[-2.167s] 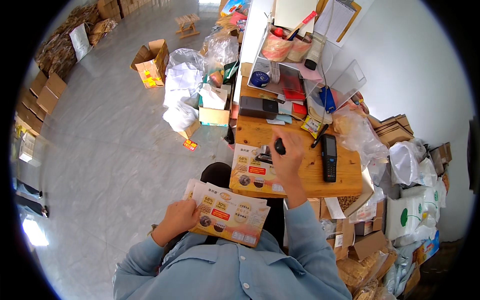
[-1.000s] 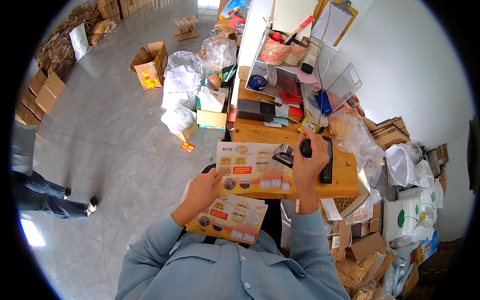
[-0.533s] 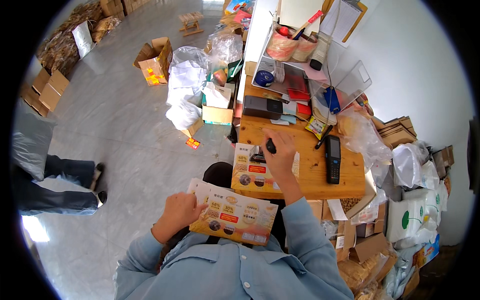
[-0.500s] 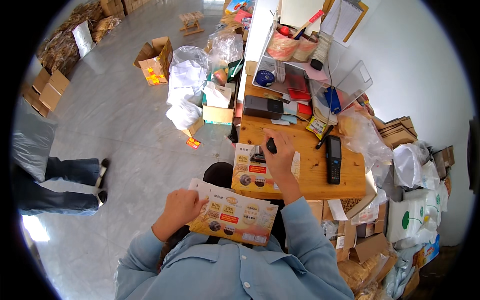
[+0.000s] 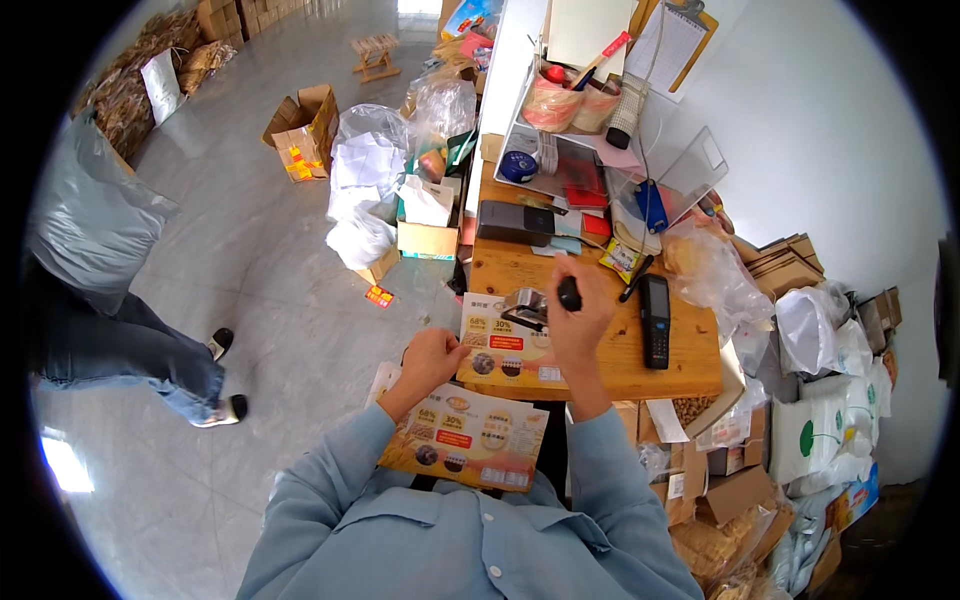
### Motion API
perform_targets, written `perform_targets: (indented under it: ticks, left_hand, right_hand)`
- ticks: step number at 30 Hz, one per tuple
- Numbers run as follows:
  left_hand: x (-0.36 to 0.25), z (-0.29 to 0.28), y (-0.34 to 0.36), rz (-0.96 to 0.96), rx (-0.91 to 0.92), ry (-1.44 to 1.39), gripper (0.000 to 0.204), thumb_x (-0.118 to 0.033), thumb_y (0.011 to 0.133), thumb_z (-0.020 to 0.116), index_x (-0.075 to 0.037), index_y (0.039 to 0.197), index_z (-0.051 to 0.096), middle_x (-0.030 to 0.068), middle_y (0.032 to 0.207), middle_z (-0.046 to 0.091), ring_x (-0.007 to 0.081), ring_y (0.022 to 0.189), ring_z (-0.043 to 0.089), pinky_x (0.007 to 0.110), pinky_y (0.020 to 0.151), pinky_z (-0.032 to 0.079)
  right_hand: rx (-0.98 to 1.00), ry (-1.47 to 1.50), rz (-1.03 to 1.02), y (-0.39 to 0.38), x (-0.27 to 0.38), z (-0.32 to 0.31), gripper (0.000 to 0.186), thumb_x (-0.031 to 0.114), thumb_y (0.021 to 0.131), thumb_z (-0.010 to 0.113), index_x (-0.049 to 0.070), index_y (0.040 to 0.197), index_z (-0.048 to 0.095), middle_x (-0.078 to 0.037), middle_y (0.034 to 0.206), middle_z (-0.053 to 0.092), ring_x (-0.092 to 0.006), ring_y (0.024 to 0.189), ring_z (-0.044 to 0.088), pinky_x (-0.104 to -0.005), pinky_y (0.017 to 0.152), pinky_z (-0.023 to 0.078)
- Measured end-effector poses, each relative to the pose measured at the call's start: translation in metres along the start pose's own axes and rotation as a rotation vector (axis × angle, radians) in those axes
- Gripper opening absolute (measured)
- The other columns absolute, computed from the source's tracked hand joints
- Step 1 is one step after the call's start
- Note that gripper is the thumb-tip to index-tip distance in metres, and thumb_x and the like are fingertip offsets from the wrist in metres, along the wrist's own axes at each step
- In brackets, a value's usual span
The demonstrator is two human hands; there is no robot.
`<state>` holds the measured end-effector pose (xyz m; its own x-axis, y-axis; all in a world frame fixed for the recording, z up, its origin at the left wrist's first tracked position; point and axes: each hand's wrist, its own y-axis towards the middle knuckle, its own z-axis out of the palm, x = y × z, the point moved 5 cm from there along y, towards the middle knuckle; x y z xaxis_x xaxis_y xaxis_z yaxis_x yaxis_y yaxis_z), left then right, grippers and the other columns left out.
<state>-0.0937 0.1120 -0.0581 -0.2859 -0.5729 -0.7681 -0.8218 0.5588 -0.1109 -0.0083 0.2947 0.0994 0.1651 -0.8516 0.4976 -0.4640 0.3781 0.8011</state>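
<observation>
My right hand (image 5: pixel 583 315) is wrapped round the black knob of a metal-framed hand stamp (image 5: pixel 526 306), tilted above a yellow-and-white printed sheet (image 5: pixel 505 345). That sheet lies on the near left corner of the wooden table. My left hand (image 5: pixel 432 357) is closed, thumb and fingertips pinched at the left edge of the same sheet. More printed sheets (image 5: pixel 470 442) of the same design rest in a stack on my lap, below my left wrist. To the right of the stamp, a black handheld scanner (image 5: pixel 655 322) lies on the table.
A dark grey box-shaped device (image 5: pixel 515 222) stands farther back on the table (image 5: pixel 690 378), near a shelf with pen pots. Cartons and plastic bags crowd both sides. At the left a person in jeans (image 5: pixel 150 345) carries a grey plastic bag (image 5: pixel 95 215).
My left hand has moved from the lap stack up and right to the table sheet. The stamp has come up off the sheet in my right hand. The person at the left has stepped closer.
</observation>
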Motion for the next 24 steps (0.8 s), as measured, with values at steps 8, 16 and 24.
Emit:
perform_targets:
  ticks: [8,16,24]
  left_hand:
    - [-0.014,-0.002,-0.013,0.147,-0.061,0.140,0.017,-0.018,0.084,0.064,-0.002,0.079,0.063,0.0175,0.079,0.066,0.0386,0.073,0.065,0.051,0.066,0.049]
    - [-0.054,-0.033,-0.034,0.171,-0.074,0.297,0.017,-0.017,0.089,0.060,-0.002,0.082,0.058,0.0192,0.073,0.063,0.0397,0.072,0.064,0.050,0.064,0.049]
    - [-0.011,-0.043,-0.066,0.173,0.061,-0.063,0.019,-0.016,0.092,0.056,0.002,0.085,0.055,0.0256,0.075,0.060,0.0453,0.074,0.059,0.052,0.064,0.045]
  right_hand:
    - [-0.044,-0.138,-0.022,0.012,0.013,-0.045,0.030,-0.007,0.072,0.069,0.004,0.100,0.070,-0.009,0.083,0.066,-0.0260,0.081,0.062,-0.0348,0.078,0.047]
    - [-0.059,-0.137,0.037,0.012,0.013,-0.057,0.029,-0.007,0.071,0.069,0.005,0.097,0.069,-0.007,0.080,0.064,-0.0252,0.076,0.060,-0.0349,0.076,0.046]
    - [-0.006,-0.095,-0.068,0.012,0.011,-0.039,0.030,-0.009,0.072,0.069,0.004,0.099,0.069,-0.009,0.078,0.062,-0.0249,0.075,0.059,-0.0343,0.072,0.047]
